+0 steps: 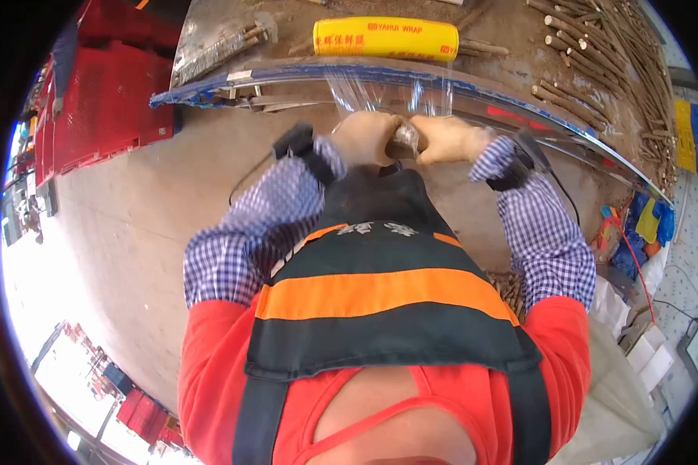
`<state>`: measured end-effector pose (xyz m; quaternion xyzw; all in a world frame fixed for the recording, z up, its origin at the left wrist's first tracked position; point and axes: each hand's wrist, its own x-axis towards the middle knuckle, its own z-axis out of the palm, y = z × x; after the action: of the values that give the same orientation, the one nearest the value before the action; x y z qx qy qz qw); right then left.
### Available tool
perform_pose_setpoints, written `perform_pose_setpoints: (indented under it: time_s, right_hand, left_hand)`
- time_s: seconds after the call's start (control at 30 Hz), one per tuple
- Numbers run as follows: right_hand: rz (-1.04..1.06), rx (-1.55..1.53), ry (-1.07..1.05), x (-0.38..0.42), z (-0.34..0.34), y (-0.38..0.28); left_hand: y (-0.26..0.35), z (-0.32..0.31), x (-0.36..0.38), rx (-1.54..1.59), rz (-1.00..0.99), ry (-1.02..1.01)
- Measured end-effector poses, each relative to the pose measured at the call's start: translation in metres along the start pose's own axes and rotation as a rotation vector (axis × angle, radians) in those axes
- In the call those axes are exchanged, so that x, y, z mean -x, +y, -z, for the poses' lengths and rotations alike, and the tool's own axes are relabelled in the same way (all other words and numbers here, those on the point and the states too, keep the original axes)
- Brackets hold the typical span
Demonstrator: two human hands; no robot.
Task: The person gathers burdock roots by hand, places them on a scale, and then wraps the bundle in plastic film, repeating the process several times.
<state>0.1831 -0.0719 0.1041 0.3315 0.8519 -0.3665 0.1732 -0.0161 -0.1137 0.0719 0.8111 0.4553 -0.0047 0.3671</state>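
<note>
Both your hands are clenched at upper centre of the frame: left hand and right hand grasp a small film-wrapped bundle. The cling film from the yellow roll looks thin, stretchy and clingy; keep hold of the bundle's stiff ends.

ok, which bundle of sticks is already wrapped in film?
The bundle lying left of the yellow roll; the sticks on the right lie loose and bare.
</note>
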Motion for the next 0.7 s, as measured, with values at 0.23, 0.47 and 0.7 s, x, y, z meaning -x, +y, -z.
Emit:
perform_pose_setpoints:
  time_s: [0.23,0.47,0.7]
  right_hand:
    - [-0.223,0.238,0.229,-0.025,-0.086,-0.025]
    - [-0.218,0.372,0.406,-0.031,-0.062,-0.025]
    - [-0.127,0.025,0.035,-0.011,-0.002,-0.021]
  left_hand:
    - [-0.007,-0.01,-0.002,-0.079,0.112,-0.297]
    - [-0.018,0.024,-0.023,0.216,-0.067,-0.347]
    - [-0.006,-0.008,-0.003,-0.6,-0.042,0.251]
